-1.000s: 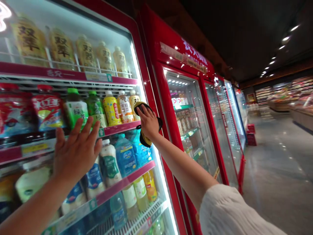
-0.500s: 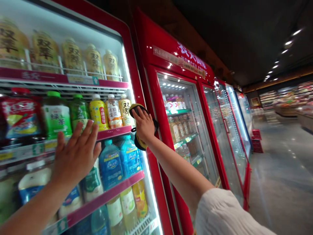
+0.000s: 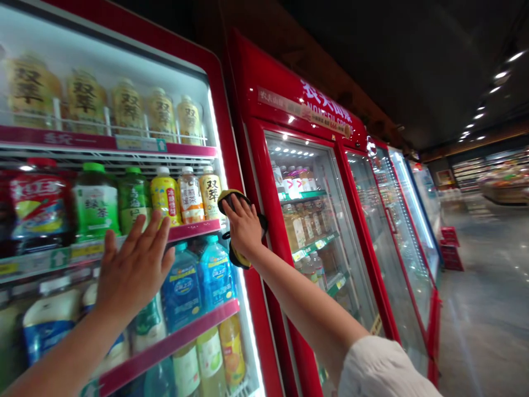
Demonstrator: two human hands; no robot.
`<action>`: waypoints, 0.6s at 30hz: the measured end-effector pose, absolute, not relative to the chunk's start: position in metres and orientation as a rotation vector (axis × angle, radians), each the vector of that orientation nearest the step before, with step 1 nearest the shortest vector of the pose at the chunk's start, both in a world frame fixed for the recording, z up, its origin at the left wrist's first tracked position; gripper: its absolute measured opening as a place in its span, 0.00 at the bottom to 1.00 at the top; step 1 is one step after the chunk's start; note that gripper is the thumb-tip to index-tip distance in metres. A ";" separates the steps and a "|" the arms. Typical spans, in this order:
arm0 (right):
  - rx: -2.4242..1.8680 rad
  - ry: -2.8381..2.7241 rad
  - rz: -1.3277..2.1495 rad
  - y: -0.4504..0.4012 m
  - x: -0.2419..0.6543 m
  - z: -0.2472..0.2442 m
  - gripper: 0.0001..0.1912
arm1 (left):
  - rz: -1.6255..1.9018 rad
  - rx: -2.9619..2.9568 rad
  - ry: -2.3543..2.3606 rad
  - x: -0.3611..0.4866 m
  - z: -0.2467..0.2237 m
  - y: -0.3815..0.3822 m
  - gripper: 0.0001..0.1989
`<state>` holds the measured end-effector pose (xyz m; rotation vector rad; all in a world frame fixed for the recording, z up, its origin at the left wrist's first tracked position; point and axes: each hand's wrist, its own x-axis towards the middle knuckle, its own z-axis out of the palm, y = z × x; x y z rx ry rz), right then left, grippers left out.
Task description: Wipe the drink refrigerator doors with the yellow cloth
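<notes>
At the right edge of the lit drinks fridge, my right hand [image 3: 244, 225] presses a yellow-and-black cloth [image 3: 237, 259] against the glass edge and the red door frame [image 3: 231, 143]. Its fingers lie over the cloth, partly covering it. My left hand [image 3: 134, 262] is spread with fingers stretched, in front of the fridge glass; whether the palm touches the glass I cannot tell. Behind it stand green tea bottles [image 3: 96, 204] and a yellow bottle [image 3: 165, 196]. Blue bottles [image 3: 182, 284] sit on the shelf below, between my two hands.
A second red fridge [image 3: 289, 110] with glass doors adjoins on the right, and more glass-door coolers [image 3: 403, 231] continue beyond it. Red boxes [image 3: 452, 248] stand on the shiny floor [image 3: 483, 309] farther off. Stocked displays [image 3: 506, 182] appear in the background.
The view has turned slightly, so the fridges sit a little differently in the picture. My right hand and the cloth have slid slightly down along the door edge; my left hand stays spread.
</notes>
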<state>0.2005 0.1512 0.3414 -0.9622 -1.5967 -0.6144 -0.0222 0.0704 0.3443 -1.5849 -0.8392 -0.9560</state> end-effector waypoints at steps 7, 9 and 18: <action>-0.886 -1.700 -0.631 0.145 0.186 0.308 0.30 | -0.887 -1.550 -0.905 -0.018 0.333 0.073 0.37; -0.857 -1.705 -0.651 0.147 0.192 0.322 0.29 | -0.872 -1.562 -0.916 -0.012 0.334 0.076 0.36; -1.032 -1.605 -0.586 0.150 0.193 0.295 0.30 | -0.765 -1.649 -0.993 -0.003 0.317 0.077 0.40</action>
